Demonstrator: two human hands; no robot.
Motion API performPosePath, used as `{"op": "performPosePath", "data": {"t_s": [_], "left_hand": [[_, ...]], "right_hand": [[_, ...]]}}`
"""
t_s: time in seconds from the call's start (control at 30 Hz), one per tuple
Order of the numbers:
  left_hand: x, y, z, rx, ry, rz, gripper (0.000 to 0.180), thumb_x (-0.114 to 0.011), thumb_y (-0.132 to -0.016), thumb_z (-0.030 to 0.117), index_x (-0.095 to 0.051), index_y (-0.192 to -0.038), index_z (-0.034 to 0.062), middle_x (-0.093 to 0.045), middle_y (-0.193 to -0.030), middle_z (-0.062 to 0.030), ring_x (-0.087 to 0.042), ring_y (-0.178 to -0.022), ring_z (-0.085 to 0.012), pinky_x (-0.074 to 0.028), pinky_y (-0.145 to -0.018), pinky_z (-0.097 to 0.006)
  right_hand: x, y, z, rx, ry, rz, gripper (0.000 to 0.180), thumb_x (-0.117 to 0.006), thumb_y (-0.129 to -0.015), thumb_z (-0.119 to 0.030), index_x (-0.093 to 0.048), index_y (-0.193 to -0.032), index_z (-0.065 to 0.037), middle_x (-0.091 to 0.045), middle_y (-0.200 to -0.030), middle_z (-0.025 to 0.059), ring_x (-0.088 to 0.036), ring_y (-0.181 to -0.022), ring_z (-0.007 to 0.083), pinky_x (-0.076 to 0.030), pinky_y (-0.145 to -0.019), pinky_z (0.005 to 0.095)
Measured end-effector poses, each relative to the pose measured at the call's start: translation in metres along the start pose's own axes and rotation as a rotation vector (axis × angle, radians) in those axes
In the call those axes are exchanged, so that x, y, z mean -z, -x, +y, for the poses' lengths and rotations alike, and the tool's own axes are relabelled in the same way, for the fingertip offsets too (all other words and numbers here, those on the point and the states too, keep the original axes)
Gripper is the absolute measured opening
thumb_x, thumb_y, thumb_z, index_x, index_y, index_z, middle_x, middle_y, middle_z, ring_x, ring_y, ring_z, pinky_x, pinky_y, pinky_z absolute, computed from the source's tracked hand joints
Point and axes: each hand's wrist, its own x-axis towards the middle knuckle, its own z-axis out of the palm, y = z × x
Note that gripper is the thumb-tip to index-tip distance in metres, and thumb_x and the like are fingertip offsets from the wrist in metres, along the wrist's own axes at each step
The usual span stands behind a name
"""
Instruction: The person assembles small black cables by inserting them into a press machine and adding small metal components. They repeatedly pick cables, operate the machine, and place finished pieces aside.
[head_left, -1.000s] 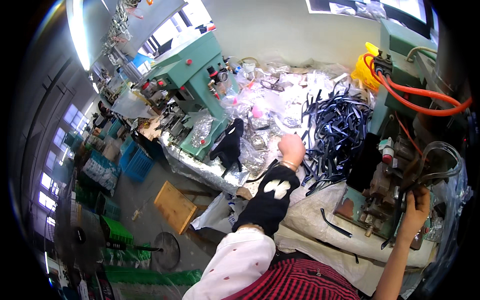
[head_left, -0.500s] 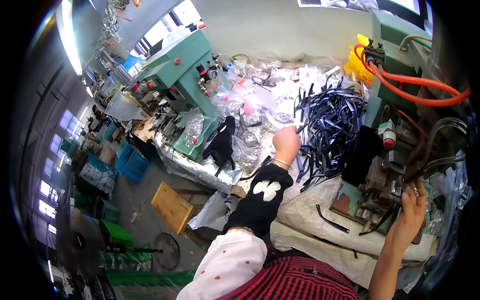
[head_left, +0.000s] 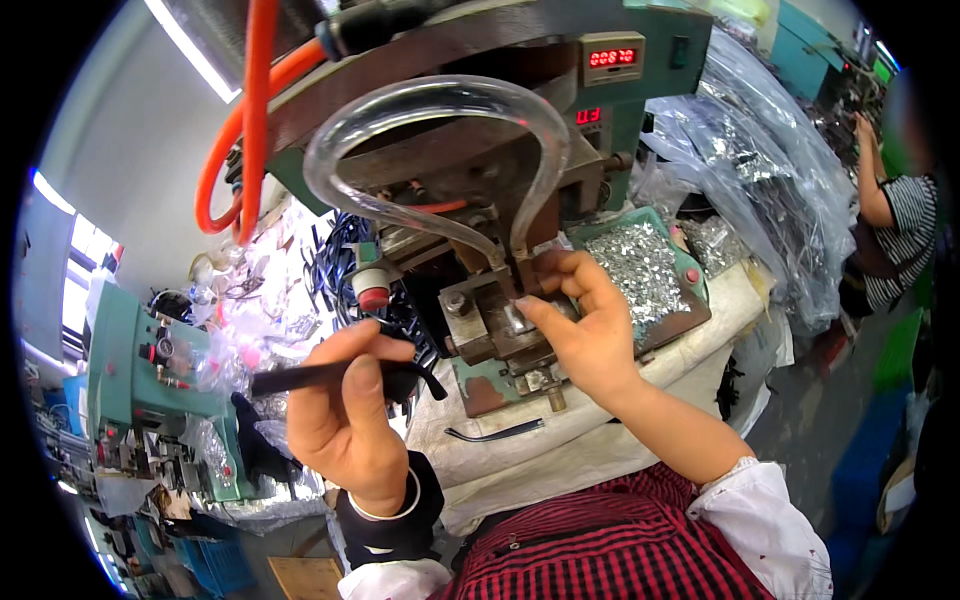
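Note:
My left hand is closed on a black eyeglass temple, pinched between thumb and fingers, its hooked end pointing right. It hovers left of the metal fixture of a green bench press. At that fixture is my right hand, thumb and bent fingers drawn together beside the clear tube; whatever lies between the fingertips is too small to tell. Just under the thumb, a bit of shiny metal shows in the fixture. Another dark temple lies on the pale cloth in front of the press.
Small shiny metal parts fill a green tray right of the fixture. A red button juts out at its left, with a heap of dark temples behind. Orange hoses hang at upper left. At far right sits another person.
The view has swung right to the press. My left hand has come from the temple heap to beside the fixture, now holding a temple. My right hand stays at the fixture.

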Motion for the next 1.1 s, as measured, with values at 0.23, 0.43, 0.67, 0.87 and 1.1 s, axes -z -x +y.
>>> {"op": "performPosePath", "data": {"t_s": [0.23,0.43,0.67,0.87,1.1], "left_hand": [[-0.023,-0.032,-0.021,-0.097,-0.253,0.063,0.010,-0.067,-0.094,0.000,-0.071,-0.103,-0.0035,-0.074,-0.084,-0.0084,-0.064,-0.071,-0.0083,-0.047,-0.065,-0.019],[-0.021,-0.034,-0.014,-0.048,-0.200,0.023,0.010,-0.063,-0.098,0.004,-0.068,-0.104,-0.0031,-0.072,-0.083,-0.0063,-0.058,-0.066,-0.0048,-0.041,-0.059,-0.018],[-0.016,0.030,0.005,0.677,0.412,-0.538,0.016,-0.047,-0.106,0.015,-0.051,-0.115,0.0017,-0.071,-0.081,-0.0169,-0.063,-0.060,-0.0135,-0.047,-0.053,-0.024],[-0.052,0.043,-0.025,1.270,0.825,-0.494,0.026,-0.050,-0.106,0.026,-0.059,-0.108,0.0014,-0.065,-0.074,-0.0074,-0.045,-0.049,-0.0085,-0.035,-0.047,-0.020],[-0.069,0.054,-0.034,1.250,0.924,-0.249,0.023,-0.054,-0.105,0.026,-0.062,-0.104,0.0037,-0.063,-0.074,-0.0043,-0.042,-0.048,-0.0061,-0.033,-0.046,-0.020]], "right_hand": [[-0.001,-0.002,-0.002,-0.081,-0.108,0.001,0.038,-0.071,-0.084,0.004,-0.058,-0.119,0.003,-0.069,-0.095,0.0064,-0.064,-0.087,0.0107,-0.049,-0.084,0.0247],[-0.002,-0.005,-0.023,-0.171,-0.102,-0.058,0.049,-0.069,-0.083,0.005,-0.052,-0.129,0.004,-0.068,-0.104,0.0086,-0.062,-0.095,0.0125,-0.048,-0.089,0.0267],[0.048,0.016,-0.031,-0.016,0.009,-0.207,0.054,-0.067,-0.086,0.000,-0.054,-0.138,-0.001,-0.058,-0.137,0.0145,-0.055,-0.128,0.0261,-0.043,-0.108,0.0399],[0.124,0.004,0.060,0.238,1.349,0.127,0.027,-0.077,-0.076,-0.011,-0.068,-0.101,-0.006,-0.060,-0.126,0.0178,-0.048,-0.133,0.0406,-0.048,-0.099,0.0501],[0.122,-0.026,0.052,0.390,1.034,0.259,0.015,-0.078,-0.074,-0.010,-0.067,-0.083,-0.006,-0.067,-0.108,0.0159,-0.059,-0.114,0.0379,-0.048,-0.096,0.0467]]}}
